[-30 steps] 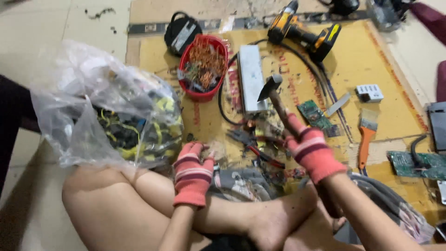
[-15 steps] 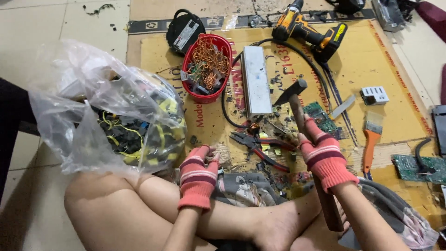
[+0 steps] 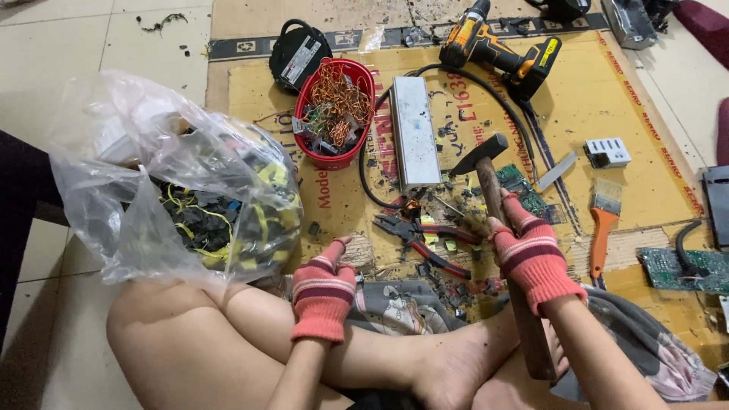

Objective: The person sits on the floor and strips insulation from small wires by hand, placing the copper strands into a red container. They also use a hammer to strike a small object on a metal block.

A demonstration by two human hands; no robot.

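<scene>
Cardboard underlies right hand point(image 3: 531, 258) gripping hammer point(image 3: 501, 228) (raised); left hand point(image 3: 325, 292) loosely curled, empty.

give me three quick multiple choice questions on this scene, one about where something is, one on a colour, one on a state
1. Where do the red-handled pliers lie?
A. in the red plastic basket
B. on the cardboard between the two hands
C. inside the clear plastic bag

2. What colour is the paintbrush handle?
A. orange
B. blue
C. white

3. What is the right hand doing?
A. lying open and flat
B. gripping the wooden-handled hammer
C. holding the drill

Answers: 1 B, the pliers lie on the cardboard, the left hand on one side and the right on the other. 2 A, the handle is plainly orange. 3 B, the gloved fingers wrap the hammer's handle.
</scene>
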